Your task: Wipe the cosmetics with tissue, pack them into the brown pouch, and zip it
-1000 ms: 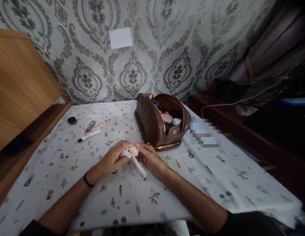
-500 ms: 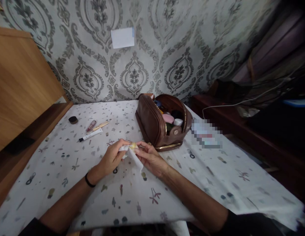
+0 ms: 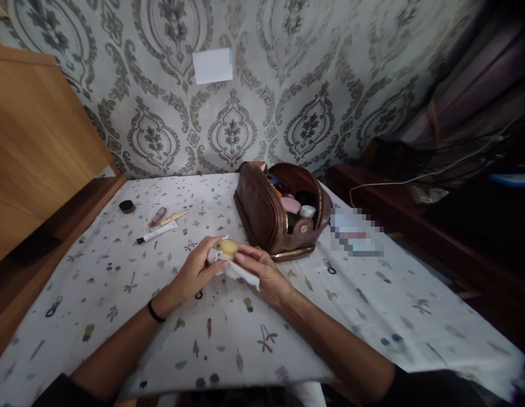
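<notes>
Between my hands, above the front middle of the table, is a small round yellowish jar or lid; its exact kind is unclear. A white wipe or tissue lies under and around it, one end hanging toward my right palm. My left hand, with a black band at the wrist, is closed on the wipe and the round item's left side. My right hand has its fingers against the item's right side and the wipe. Just behind my right hand stands an open brown leather cosmetic bag.
A small dark round jar, a pinkish tube, a thin yellow-tan stick and a white tube with a black cap lie at left. Inside the bag are several containers. A wooden cabinet borders the left side; a blurred-out item lies right.
The round yellowish item has come into fuller view, its flat face turned up. The wipe's loose end has swung right, toward my right palm.
</notes>
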Action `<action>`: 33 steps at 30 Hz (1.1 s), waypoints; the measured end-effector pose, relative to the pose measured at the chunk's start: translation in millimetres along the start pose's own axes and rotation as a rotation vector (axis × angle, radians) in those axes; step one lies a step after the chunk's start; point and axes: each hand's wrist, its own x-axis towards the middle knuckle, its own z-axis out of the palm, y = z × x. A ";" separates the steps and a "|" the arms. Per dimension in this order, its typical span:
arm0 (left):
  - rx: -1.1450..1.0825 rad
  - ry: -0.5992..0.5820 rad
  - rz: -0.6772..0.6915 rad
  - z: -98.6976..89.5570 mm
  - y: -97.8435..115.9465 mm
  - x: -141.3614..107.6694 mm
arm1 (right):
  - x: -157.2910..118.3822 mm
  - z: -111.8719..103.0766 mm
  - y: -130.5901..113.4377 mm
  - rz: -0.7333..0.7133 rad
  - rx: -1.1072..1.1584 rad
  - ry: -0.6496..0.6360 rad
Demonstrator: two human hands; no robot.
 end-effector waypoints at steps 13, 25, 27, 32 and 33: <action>0.099 0.079 0.108 -7.2 7.6 0.5 | 3.6 -1.0 4.3 -0.039 -0.011 0.052; 0.215 -0.111 0.099 2.2 -1.1 -4.9 | -5.0 1.5 -2.7 -0.059 -0.109 -0.027; 0.303 -0.094 0.105 3.5 -4.5 -6.5 | -5.2 1.6 -3.4 -0.086 -0.119 -0.041; 0.403 -0.067 0.111 2.8 -11.3 -7.5 | -4.4 0.7 0.6 -0.225 -0.248 -0.029; 0.380 -0.077 0.101 2.4 -11.2 -7.1 | -4.8 0.4 1.5 -0.271 -0.312 -0.025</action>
